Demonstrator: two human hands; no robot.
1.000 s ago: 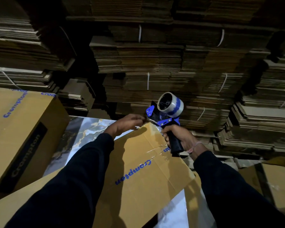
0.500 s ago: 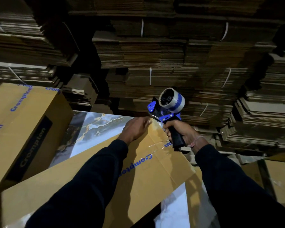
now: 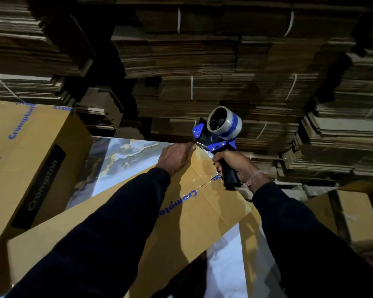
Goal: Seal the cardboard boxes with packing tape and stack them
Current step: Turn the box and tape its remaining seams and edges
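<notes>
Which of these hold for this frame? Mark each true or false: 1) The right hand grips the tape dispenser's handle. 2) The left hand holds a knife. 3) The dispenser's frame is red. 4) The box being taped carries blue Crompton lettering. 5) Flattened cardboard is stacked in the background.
1) True: the right hand grips the black handle of the tape dispenser.
2) False: the left hand lies on the far end of the box being taped; no knife shows.
3) False: the frame is blue.
4) True.
5) True: bundles of flattened cardboard fill the background.
</notes>
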